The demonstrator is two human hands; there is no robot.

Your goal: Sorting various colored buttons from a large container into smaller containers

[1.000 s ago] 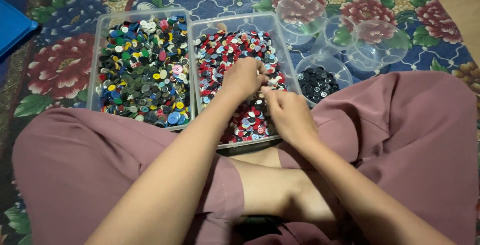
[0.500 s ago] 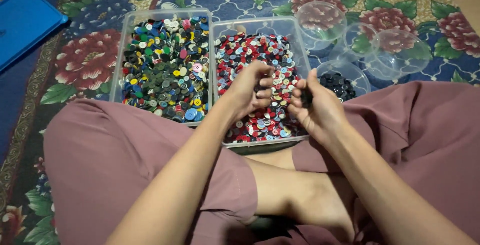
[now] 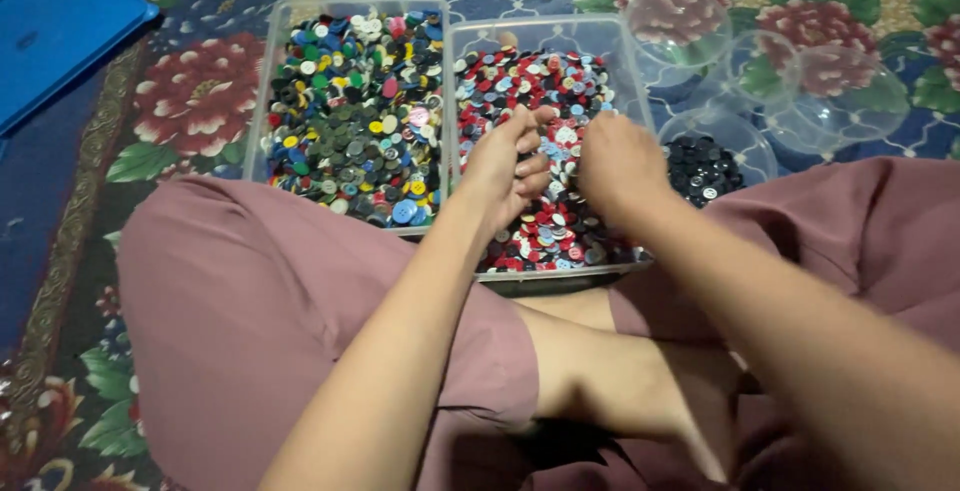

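Red-and-white button tray (image 3: 600, 36): on the floral rug, right of the mixed-colour button tray (image 3: 350, 111), both against the crossed legs. Left hand (image 3: 505, 166) in the pile, fingers curled loosely over buttons; can't tell if it's pinching 1. Right hand (image 3: 615, 166): 0.5 s ago lifted at the tray's right edge, now back down on the pile, fingers bent under, grip hidden. Small clear bowl of dark buttons (image 3: 705, 166) just right; 3 empty clear bowls (image 3: 840, 96) beyond. Reads as another picking pass.

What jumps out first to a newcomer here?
Two clear bins of buttons on the floral rug: the left bin holds a green, blue and yellow mix, the right bin mostly red and white. Both hands, left hand and right hand, dig into the right bin. A bowl of black buttons sits just right.
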